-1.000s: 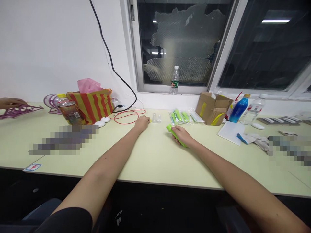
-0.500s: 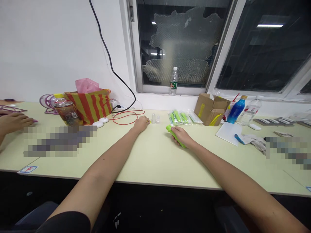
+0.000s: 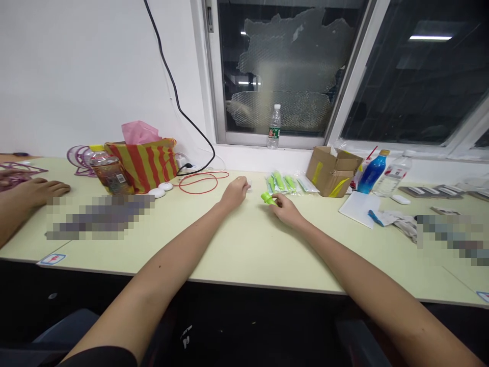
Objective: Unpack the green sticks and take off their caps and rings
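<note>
My right hand (image 3: 287, 210) is wrapped round a bright green plastic handle-like piece (image 3: 267, 198), held just above the table. Its knobbed end sticks out to the left, and my fingers hide the rest. To its left, my left hand (image 3: 235, 193) is low over the table with the fingers closed together; what they hold is hidden. At the fingertips a small clear plastic cup or cap (image 3: 249, 186) partly shows. Behind my right hand lie several green pieces in clear plastic bags (image 3: 284, 182).
A cardboard box (image 3: 332, 173), a blue bottle (image 3: 373, 172), a white sheet (image 3: 357, 208) and a glove (image 3: 399, 221) are at the right. A striped bag (image 3: 148, 165), a drink bottle (image 3: 109, 171) and a red cable (image 3: 202, 183) lie left. Another person's hand (image 3: 46, 191) rests far left.
My left hand has moved right, over where the clear cups stood, and now covers one of them. In my right hand the green piece has turned, so less of its length shows.
</note>
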Action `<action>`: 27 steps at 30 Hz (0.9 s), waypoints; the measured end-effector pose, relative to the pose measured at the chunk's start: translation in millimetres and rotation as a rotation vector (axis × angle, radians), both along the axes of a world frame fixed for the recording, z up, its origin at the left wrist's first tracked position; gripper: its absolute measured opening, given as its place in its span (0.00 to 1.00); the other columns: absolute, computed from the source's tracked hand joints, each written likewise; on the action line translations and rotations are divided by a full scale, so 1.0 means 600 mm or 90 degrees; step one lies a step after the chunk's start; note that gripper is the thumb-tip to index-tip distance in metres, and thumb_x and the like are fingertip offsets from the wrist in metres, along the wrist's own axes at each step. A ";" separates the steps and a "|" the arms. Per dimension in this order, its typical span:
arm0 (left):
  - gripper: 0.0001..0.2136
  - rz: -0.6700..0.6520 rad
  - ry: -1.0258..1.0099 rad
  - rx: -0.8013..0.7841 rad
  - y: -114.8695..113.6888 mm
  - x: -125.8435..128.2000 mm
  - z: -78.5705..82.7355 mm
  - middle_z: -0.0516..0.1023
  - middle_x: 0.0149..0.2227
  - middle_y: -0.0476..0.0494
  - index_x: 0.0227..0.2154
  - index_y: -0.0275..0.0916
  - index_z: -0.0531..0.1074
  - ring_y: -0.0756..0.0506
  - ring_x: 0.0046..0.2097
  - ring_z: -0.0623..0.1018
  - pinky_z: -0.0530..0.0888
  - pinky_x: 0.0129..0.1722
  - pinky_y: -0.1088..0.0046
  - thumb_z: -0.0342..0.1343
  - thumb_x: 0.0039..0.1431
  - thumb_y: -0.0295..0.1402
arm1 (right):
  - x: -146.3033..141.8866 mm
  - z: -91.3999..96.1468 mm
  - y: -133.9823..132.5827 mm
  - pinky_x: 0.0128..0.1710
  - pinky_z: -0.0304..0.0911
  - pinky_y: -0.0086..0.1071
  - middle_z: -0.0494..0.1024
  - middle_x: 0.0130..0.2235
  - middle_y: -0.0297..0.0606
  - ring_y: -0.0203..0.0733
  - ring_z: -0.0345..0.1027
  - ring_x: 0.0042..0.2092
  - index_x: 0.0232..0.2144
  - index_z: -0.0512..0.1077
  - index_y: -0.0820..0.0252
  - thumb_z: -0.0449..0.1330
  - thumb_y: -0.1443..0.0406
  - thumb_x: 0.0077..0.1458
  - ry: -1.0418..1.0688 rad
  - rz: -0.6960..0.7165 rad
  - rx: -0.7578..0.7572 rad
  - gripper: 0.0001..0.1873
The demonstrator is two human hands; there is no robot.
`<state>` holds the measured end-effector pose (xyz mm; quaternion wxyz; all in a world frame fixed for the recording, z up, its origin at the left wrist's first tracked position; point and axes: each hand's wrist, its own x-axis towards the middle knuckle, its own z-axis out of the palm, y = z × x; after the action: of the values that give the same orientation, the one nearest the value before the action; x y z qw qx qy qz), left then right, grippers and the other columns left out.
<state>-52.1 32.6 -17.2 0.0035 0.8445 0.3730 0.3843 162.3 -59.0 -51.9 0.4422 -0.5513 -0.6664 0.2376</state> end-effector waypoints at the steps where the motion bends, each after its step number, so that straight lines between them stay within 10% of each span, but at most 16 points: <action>1: 0.07 -0.032 0.009 -0.004 -0.009 0.009 0.003 0.71 0.34 0.42 0.28 0.40 0.61 0.45 0.37 0.70 0.66 0.39 0.67 0.47 0.63 0.29 | 0.004 0.002 -0.001 0.31 0.60 0.29 0.71 0.31 0.32 0.37 0.64 0.31 0.47 0.69 0.56 0.59 0.61 0.54 -0.059 0.016 0.029 0.17; 8: 0.08 -0.120 -0.003 -0.011 -0.060 0.030 0.025 0.70 0.32 0.44 0.27 0.41 0.60 0.45 0.37 0.70 0.67 0.40 0.68 0.46 0.62 0.26 | 0.015 0.015 -0.010 0.40 0.60 0.33 0.78 0.41 0.40 0.43 0.68 0.41 0.44 0.73 0.57 0.62 0.65 0.53 -0.206 0.086 0.054 0.15; 27: 0.17 -0.180 0.111 -0.213 -0.070 0.032 -0.002 0.74 0.25 0.47 0.23 0.38 0.71 0.49 0.28 0.69 0.64 0.29 0.72 0.46 0.63 0.41 | -0.007 0.037 -0.040 0.32 0.58 0.29 0.73 0.31 0.32 0.37 0.63 0.31 0.42 0.73 0.59 0.62 0.61 0.51 -0.177 0.292 -0.012 0.15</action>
<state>-33.1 -9.6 -18.6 0.1651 0.9060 0.3084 0.2385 157.9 -82.7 -29.7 0.2757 -0.4171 -0.8262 0.2597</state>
